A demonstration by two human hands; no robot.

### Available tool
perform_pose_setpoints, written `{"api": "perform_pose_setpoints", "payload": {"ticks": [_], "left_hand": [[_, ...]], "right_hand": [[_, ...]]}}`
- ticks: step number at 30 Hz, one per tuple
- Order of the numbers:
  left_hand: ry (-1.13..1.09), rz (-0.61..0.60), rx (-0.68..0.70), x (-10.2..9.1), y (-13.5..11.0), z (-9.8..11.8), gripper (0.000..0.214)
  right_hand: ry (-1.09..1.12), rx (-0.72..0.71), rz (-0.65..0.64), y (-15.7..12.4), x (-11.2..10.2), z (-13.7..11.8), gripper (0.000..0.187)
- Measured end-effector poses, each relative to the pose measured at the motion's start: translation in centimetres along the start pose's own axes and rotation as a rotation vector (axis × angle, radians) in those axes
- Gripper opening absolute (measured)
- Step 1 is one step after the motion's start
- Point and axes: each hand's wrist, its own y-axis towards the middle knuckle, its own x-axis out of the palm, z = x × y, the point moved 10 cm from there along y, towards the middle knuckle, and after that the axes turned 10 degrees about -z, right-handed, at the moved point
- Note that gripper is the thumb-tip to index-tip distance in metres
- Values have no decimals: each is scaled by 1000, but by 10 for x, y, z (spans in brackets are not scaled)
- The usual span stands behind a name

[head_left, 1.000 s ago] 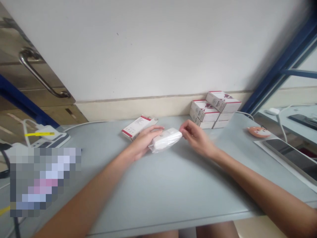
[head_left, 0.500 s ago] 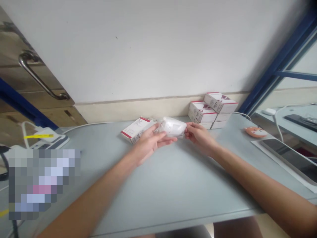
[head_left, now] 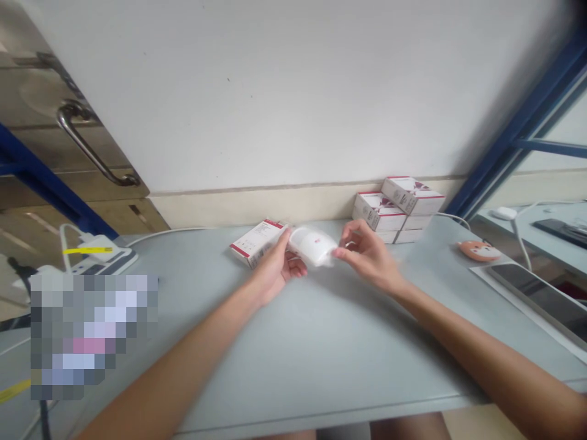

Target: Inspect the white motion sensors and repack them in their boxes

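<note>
a white, rounded plastic device with a small red mark [head_left: 312,246] is held in the air, just above the table, near the middle of the view. by the left hand [head_left: 274,267] its left end is clamped, with the thumb along the upper side and the fingers curled below. the right hand [head_left: 369,253] is placed at the other end, where the device seems to be touched by the thumb tip; because of blur, it cannot be told whether the fingers are closed on anything there. around the lower right edge a hazy outline is seen, and whether this is thin clear wrapping cannot be said.

just behind the left hand, a flat white cardboard box with red edges [head_left: 257,239] is laid on the smooth grey-blue table [head_left: 321,354]. to the right, near the wall, similar white-and-red boxes [head_left: 415,197] are stacked.

from here, it is judged, the device could be dropped if the left grip is loosened while its right end is pulled, since its surface looks curved and smooth. also, the flat box could be pushed by the left wrist or knuckles, because very little space is left between them.
</note>
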Motion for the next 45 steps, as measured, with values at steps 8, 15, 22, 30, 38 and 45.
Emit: {"api": "perform_pose_setpoints", "payload": {"ticks": [8,15,22,30,38,45], "left_hand": [[186,85,-11,3,-13,-5,53],[1002,318,435,7,-30,64,39],[1883,476,385,-14,-23,84,49],[1912,313,413,3,-23,74,73],[1776,41,726,57,-45,52,94],[1715,2,877,66,-54,46,94]], "right_hand": [[-186,-9,-474,-22,63,5,84],[-370,-291,-246,-25,55,-27,61],[-397,-293,-19,-17,22,-34,59],[-449,-223,143,-11,-8,-18,64],[-535,-271,310,-11,-35,-33,63],[-763,-490,290,-21,-13,-65,50]]}}
